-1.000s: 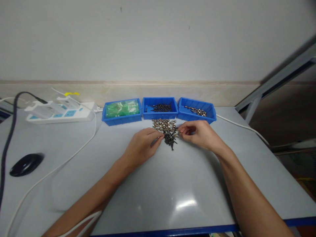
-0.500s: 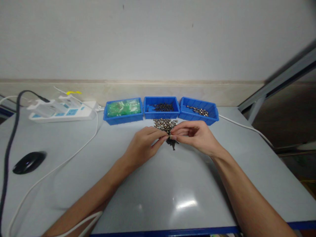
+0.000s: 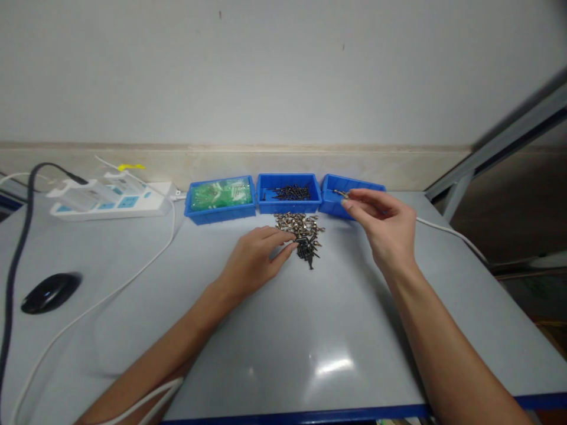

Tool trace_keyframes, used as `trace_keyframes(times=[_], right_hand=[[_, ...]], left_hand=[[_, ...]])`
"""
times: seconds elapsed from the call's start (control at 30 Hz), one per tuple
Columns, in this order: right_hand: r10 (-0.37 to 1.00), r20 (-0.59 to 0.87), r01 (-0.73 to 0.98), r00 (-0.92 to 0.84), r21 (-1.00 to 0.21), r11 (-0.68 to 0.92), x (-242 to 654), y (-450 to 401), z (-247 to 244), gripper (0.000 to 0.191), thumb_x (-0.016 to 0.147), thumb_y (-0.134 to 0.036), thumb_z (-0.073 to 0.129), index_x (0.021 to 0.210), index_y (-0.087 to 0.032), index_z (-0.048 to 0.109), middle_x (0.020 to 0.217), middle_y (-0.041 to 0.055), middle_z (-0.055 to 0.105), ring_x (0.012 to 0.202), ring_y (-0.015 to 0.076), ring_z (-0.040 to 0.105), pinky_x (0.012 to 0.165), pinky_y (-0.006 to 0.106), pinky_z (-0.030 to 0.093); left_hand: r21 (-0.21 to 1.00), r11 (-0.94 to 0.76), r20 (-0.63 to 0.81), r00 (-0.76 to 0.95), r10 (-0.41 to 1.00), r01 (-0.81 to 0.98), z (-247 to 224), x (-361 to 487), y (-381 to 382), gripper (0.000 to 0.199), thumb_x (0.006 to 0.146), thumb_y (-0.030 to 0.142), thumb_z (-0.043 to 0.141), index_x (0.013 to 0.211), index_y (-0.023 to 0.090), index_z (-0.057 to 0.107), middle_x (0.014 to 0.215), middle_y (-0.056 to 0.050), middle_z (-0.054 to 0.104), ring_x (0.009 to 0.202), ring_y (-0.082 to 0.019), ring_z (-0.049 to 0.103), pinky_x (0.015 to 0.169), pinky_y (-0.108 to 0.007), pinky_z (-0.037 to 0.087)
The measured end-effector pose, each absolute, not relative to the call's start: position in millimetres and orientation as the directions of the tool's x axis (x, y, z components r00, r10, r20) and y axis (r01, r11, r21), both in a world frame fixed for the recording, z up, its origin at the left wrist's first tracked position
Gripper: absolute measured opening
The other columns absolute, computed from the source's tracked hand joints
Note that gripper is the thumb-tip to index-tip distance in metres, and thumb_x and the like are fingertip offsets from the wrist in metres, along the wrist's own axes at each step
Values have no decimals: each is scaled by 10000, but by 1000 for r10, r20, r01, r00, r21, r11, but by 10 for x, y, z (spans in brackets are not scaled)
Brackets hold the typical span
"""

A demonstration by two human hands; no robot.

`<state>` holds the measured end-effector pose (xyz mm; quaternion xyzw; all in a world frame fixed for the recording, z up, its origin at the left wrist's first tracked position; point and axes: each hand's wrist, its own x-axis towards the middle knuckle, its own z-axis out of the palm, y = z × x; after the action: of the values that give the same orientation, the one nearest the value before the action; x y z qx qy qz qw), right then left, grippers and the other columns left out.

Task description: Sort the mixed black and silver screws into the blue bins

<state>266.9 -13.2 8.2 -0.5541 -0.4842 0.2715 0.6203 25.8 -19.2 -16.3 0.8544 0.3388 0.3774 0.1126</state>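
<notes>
My left hand (image 3: 254, 260) rests at the left side of two small piles, its thumb and fingers slightly apart with nothing visible between them. Beside its fingertips lies a pile of black screws (image 3: 306, 251), touching a pile of shiny brass-and-silver metal fittings (image 3: 297, 223) just behind. My right hand (image 3: 385, 221) is raised at the right blue bin (image 3: 330, 206), thumb and forefinger pinched on a small metal fitting, mostly hidden by the fingertips. The hand covers much of that bin and the fittings inside.
A middle blue bin (image 3: 290, 208) holds dark screws, and a left blue bin (image 3: 221, 217) holds green items in clear plastic. At left are a white power strip (image 3: 155, 203), a black mouse (image 3: 51, 293) and loose cables. A wall stands behind the table (image 3: 248, 360).
My right hand has parted from my left and moved right to the right bin. My left hand stays beside the piles, its fingertips now apart.
</notes>
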Motion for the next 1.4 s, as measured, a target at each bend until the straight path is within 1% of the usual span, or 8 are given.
trace_keyframes(times=[0.1,0.3,0.47,0.63,0.87,1.2,1.3,1.4], right_hand=[[854,329,256,403,-936,240,2669,-117,63,299,733,-339,835,985,-205,747,994,96,780,873,242,747,853,400,615],[981,89,507,-175,-846,167,2652,-169,40,215,713,-205,732,922,-161,758,777,57,755,671,182,678,663,306,560],[955,-13,651,-297,-734,192,2655,-190,38,184,700,-111,665,837,-180,766,724,24,753,648,169,677,626,272,516],[954,-65,655,-292,-741,150,2702,-178,45,194,687,-91,656,814,-171,779,704,24,758,632,171,685,624,270,523],[962,-86,331,-261,-944,5,2711,-181,91,187,661,-153,776,847,-166,790,730,43,774,674,171,719,667,273,579],[936,-112,134,-334,-988,-70,2622,-212,129,187,645,-228,871,811,-177,800,696,40,774,629,158,726,607,252,582],[991,-4,87,-137,-996,8,2670,-177,107,183,648,-241,884,802,-187,800,712,36,774,642,160,724,646,276,596],[950,171,14,260,-985,173,2716,-110,64,209,672,-263,884,853,-203,800,790,29,787,718,162,738,752,303,607]], left_hand=[[446,-744,558,495,666,498,-171,257,-190,101,930,191,666,1002,165,731,953,-70,786,865,-200,742,820,-329,600],[431,-745,539,516,665,509,-188,255,-179,94,929,189,654,978,173,733,937,-66,785,848,-200,740,806,-318,594],[427,-740,528,520,671,520,-188,258,-185,101,934,197,645,968,171,737,937,-64,785,844,-203,742,803,-315,588],[421,-743,538,516,667,521,-183,258,-191,97,929,187,648,954,166,739,931,-67,785,839,-209,744,802,-321,592],[426,-765,555,528,643,483,-168,271,-194,104,928,172,652,991,157,733,954,-74,789,846,-203,747,793,-317,592],[401,-801,554,578,599,446,-183,287,-213,127,956,160,613,1037,147,710,936,-70,767,830,-190,720,771,-309,579],[403,-763,513,566,645,505,-244,265,-186,135,947,156,622,1053,142,705,974,-85,753,886,-210,711,820,-340,582],[381,-738,454,583,674,557,-303,245,-157,146,952,163,614,1063,136,704,981,-95,734,914,-230,693,845,-371,579]])
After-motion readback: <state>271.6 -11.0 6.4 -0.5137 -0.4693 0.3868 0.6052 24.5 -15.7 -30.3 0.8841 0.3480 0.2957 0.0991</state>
